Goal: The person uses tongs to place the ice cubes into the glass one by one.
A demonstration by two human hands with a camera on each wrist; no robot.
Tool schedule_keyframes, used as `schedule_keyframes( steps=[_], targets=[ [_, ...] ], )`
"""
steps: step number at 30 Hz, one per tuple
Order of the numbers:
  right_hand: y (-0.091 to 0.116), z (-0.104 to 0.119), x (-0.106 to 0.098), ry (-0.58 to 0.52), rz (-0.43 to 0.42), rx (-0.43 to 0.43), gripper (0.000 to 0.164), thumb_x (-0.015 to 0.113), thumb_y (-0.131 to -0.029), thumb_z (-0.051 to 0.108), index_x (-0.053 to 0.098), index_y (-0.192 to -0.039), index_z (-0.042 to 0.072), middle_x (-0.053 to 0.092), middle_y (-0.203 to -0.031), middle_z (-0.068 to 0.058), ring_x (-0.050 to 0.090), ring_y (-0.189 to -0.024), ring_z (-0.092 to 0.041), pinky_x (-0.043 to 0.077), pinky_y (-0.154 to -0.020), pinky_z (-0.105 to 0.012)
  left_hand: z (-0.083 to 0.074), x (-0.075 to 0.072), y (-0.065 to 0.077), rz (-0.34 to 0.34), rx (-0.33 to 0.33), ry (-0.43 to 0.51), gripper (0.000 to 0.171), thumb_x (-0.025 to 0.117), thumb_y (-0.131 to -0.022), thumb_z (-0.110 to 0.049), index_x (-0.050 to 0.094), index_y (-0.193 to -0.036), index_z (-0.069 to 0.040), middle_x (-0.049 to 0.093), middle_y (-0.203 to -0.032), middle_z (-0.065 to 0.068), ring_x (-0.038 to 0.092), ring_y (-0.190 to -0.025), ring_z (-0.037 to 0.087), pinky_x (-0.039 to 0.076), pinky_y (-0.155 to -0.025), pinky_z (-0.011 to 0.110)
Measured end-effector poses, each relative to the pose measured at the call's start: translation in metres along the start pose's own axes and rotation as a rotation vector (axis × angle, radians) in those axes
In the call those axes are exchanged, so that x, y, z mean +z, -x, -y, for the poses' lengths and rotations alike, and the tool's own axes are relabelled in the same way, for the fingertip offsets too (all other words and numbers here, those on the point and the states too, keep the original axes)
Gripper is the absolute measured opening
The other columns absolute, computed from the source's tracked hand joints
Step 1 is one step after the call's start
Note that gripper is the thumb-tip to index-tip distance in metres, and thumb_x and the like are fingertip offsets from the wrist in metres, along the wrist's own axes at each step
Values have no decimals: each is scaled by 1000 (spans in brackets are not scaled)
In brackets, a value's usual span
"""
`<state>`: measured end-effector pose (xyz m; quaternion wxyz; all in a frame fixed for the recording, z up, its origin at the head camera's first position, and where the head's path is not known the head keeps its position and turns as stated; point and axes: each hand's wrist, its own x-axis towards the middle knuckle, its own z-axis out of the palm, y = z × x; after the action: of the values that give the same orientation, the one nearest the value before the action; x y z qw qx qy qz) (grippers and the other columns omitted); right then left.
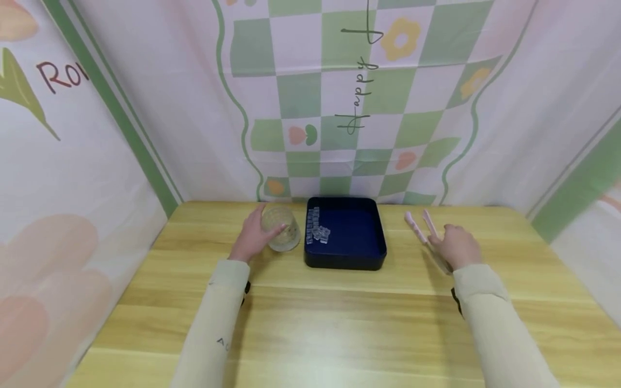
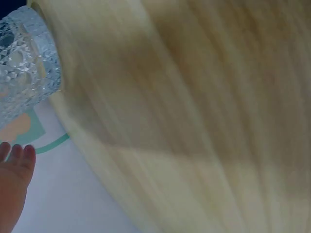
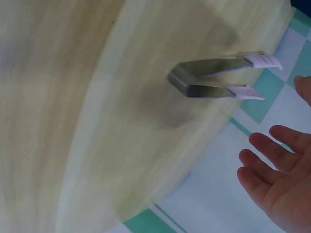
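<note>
A clear textured glass (image 1: pixel 290 237) stands on the table left of a dark blue tray (image 1: pixel 345 262). My left hand (image 1: pixel 253 235) is at the glass's left side, thumb overlapping it in the head view. In the left wrist view, straight fingers (image 2: pixel 17 158) show below the glass (image 2: pixel 24 63). A pair of tongs (image 1: pixel 415 226) with pink tips and a metal bend (image 3: pixel 181 82) lies right of the tray. My right hand (image 1: pixel 457 246) is over the tongs; in the right wrist view its fingers (image 3: pixel 265 165) are spread, apart from them.
Clear cubes (image 1: pixel 321 234) lie inside the tray, several lined up along its left wall and a small heap beside them. Behind the wooden table (image 1: pixel 349 323) hangs a printed curtain (image 1: pixel 339 108), close to the table's far edge.
</note>
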<state>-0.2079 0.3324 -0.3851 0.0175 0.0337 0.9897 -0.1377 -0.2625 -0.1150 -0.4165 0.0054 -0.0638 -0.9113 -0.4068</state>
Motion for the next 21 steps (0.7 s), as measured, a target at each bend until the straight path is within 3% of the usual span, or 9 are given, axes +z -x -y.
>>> schedule_keyframes(
  steps=[4,10,13,17,21],
  targets=[
    [0,-6,10,-9,-49,11,66,54,-94,36,46,-118,-25,54,-105,-46,57,-85,-56,52,-72,-60,2,6,1,43,-75,116,113,76,-76,-47,3,-154,-9,19,-157,22,25,-143,41,24,-115,59],
    [-4,-12,30,-21,-112,29,60,54,-94,41,57,-90,-19,58,-79,-35,57,-67,-44,51,-58,-50,6,13,2,97,-140,141,125,82,-72,-38,-9,-153,-10,24,-154,28,31,-139,45,28,-113,61],
    [-5,-12,37,-39,-118,50,51,59,-91,37,56,-73,-11,55,-67,-26,53,-57,-34,47,-48,-42,7,16,3,83,-166,148,125,82,-71,-40,-9,-153,-12,27,-153,27,34,-137,46,29,-112,61],
    [-7,-11,44,-66,-104,86,45,64,-87,34,53,-68,-6,52,-65,-22,50,-57,-31,43,-46,-37,8,19,1,46,-190,173,125,82,-70,-42,-6,-153,-12,29,-152,27,34,-137,46,30,-112,60],
    [-7,-8,48,-90,-100,108,44,64,-88,32,52,-72,-7,51,-67,-23,50,-59,-31,43,-47,-37,7,22,0,16,-135,230,116,84,-70,-32,6,-153,-8,30,-153,22,32,-140,41,27,-115,57]
  ],
)
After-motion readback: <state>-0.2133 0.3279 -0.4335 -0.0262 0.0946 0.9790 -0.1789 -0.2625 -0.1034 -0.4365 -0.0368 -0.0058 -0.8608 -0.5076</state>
